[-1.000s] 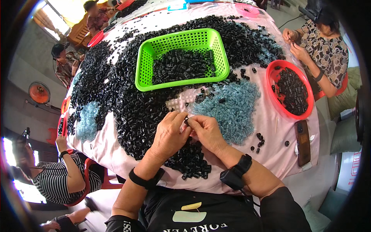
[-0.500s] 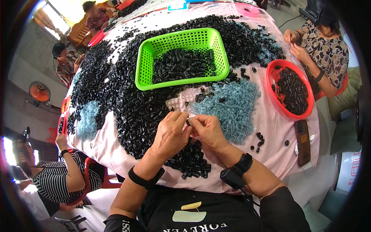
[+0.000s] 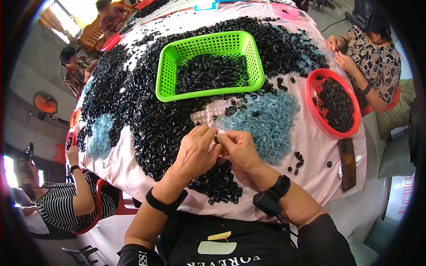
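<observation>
Head view: my left hand (image 3: 195,148) and right hand (image 3: 240,149) meet at the fingertips, fingers curled, both pinching one small black part (image 3: 216,139). The part lies between the pile of black parts (image 3: 162,133) on the left and the heap of clear bluish pieces (image 3: 271,128) on the right. A green basket (image 3: 211,94) stands beyond my hands; a red basin (image 3: 326,126) stands farther right.

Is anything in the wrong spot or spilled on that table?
A few things look astray. A black piece lies on the pale blue pile, and a little cluster of black pieces sits on the pink cloth, away from the big black heap. I can't see anything broken.
</observation>
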A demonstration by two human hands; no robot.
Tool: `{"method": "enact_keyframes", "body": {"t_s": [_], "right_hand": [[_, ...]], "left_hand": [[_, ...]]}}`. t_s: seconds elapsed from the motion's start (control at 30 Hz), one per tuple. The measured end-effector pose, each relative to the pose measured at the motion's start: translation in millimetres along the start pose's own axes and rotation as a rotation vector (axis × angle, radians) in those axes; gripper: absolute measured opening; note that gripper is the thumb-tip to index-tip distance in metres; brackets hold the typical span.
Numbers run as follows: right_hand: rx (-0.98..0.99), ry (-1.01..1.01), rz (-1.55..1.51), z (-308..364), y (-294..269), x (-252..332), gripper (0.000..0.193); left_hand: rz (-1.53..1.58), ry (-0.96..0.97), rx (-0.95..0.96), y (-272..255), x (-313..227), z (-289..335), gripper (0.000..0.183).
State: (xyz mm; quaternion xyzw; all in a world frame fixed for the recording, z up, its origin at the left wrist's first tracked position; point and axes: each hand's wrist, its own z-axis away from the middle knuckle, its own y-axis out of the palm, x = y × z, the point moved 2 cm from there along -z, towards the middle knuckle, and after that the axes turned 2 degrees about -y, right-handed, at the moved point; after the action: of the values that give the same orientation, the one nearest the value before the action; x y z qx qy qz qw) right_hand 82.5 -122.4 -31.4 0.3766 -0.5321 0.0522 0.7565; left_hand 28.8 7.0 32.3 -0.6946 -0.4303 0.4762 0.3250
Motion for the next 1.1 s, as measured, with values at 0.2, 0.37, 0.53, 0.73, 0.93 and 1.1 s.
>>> {"method": "enact_keyframes", "body": {"t_s": [0.2,0.37,0.53,0.73,0.93,1.1], "right_hand": [[0.001,-0.04,-0.012,-1,0,-4,0.026],[0.023,-0.035,0.014,-3,0,-3,0.028],[0.007,0.014,-0.041,2,4,6,0.025],[0.034,0.01,0.131,-2,1,3,0.022],[0.036,0.029,0.134,-4,0,-1,0.021],[0.027,0.031,0.118,-3,0,0,0.022]], "left_hand": [[-0.034,0.042,-0.041,-3,-3,1,0.033],[-0.025,0.004,0.042,-5,2,-1,0.031],[0.154,-0.09,0.054,-9,-1,0,0.027],[0.339,-0.198,0.035,-9,9,2,0.015],[0.271,-0.171,-0.044,-10,16,2,0.013],[0.279,-0.179,-0.033,-9,16,2,0.013]]}}
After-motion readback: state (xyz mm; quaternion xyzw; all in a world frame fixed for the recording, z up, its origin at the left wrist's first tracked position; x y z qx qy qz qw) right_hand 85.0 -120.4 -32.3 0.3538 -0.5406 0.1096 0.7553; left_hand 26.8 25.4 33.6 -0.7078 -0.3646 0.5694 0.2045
